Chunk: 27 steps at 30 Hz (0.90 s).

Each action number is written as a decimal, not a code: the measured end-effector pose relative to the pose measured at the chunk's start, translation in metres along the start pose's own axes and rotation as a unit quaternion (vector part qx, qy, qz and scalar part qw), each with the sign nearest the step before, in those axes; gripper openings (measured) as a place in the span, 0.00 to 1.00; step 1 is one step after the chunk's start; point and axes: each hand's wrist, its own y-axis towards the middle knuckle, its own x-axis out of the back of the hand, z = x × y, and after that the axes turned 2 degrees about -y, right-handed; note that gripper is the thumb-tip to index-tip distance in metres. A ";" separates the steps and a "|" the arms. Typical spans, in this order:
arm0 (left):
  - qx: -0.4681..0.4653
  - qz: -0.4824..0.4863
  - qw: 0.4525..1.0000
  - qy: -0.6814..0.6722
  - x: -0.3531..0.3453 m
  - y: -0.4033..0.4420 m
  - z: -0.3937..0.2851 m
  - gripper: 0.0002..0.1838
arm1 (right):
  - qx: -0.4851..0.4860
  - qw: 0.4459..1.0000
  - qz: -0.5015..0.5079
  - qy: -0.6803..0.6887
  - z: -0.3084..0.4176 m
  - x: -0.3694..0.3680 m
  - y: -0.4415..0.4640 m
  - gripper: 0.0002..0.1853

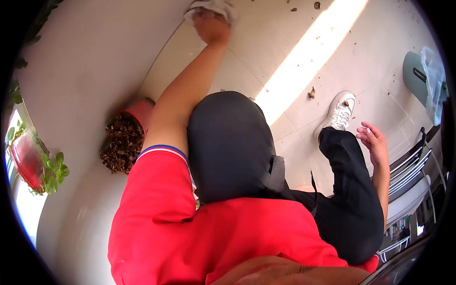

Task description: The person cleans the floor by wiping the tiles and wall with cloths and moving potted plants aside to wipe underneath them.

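Note:
My left hand reaches far forward and is closed on a crumpled white cloth, close to where the floor meets the wall. Some motion blur softens the fingers. Held beside my bent leg, my right hand has its fingers loosely apart with nothing in them, near a white shoe. The pale tiled floor carries scattered bits of dry leaf, one of them a larger brown curl.
By the wall at left, a red pot with dry brown leaves sits beside my left arm. A potted green plant is farther left. At right are a grey-green bin with a plastic bag and a metal-framed rack.

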 end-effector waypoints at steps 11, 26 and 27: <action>0.093 0.179 0.908 -0.368 0.098 0.022 -0.114 0.19 | 0.005 0.998 -0.025 0.052 -0.030 0.011 0.002 0.20; 0.090 -0.011 0.981 0.174 0.046 -0.023 0.032 0.23 | -0.016 0.999 -0.013 0.050 -0.044 0.009 -0.008 0.21; 0.056 0.004 0.991 0.123 0.025 -0.018 0.004 0.22 | -0.018 0.998 -0.010 0.055 -0.046 0.007 -0.009 0.21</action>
